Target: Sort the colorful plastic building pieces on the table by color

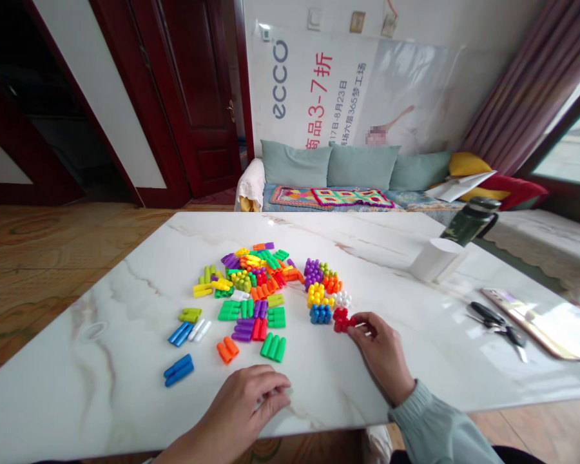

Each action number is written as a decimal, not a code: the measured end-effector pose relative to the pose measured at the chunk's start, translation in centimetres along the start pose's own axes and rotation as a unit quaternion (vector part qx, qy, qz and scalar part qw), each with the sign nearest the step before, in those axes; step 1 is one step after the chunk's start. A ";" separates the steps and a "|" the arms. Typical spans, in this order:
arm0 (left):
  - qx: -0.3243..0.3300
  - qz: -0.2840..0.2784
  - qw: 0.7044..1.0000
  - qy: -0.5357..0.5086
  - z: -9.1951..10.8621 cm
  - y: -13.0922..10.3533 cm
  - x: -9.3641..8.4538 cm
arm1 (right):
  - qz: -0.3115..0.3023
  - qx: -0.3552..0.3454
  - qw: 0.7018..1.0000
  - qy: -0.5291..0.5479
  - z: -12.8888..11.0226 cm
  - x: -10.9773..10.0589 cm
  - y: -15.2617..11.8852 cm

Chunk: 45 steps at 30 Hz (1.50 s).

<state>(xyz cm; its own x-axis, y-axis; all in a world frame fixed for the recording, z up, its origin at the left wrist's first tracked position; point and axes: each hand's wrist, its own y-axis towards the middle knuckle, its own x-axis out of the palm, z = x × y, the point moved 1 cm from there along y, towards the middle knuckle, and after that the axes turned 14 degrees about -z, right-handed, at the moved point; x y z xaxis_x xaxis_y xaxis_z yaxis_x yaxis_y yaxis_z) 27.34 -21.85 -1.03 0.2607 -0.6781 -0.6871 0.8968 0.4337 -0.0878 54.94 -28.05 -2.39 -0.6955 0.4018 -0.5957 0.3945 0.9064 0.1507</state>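
Observation:
On the white marbled table (140, 399), my right hand (379, 348) pinches the edge of a red knobbed piece (342, 320). Right beside that piece are blue (320, 314), yellow (318, 295), white (343, 299), orange and purple (313, 272) clusters. My left hand (251, 403) rests near the front edge, fingers curled with a gap to the thumb and nothing held. Beyond it lie green (273, 347), orange (227, 350) and blue (178, 370) tube-shaped pieces, and farther back a mixed colourful pile (261, 270).
At the right of the table are a white paper box (432, 261), a camouflage bottle (471, 220), keys (500, 327) and a phone (536, 322). A sofa with green cushions (297, 165) stands behind the table.

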 end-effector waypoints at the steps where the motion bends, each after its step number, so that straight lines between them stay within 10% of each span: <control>1: 0.000 -0.001 1.000 0.001 0.0 0.0 0.0 | 0.006 -0.003 1.000 -0.006 0.0 0.0 0.1; 38: 0.009 0.002 1.000 0.016 0.5 -0.1 -0.1 | 0.015 -0.040 0.996 -0.078 1.0 -0.1 1.6; 45: 0.016 0.081 0.994 0.078 0.0 -0.3 -2.8 | 0.047 -0.166 0.981 -0.093 -3.1 1.2 -1.6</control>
<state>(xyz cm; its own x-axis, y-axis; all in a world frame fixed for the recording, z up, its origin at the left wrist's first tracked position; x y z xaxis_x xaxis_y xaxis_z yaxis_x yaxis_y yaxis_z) 26.30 -20.08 0.93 0.3453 -0.4996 -0.7945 0.8593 0.5087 0.0536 51.65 -28.63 -0.91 -0.5318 0.4821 -0.6962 0.2127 0.8718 0.4412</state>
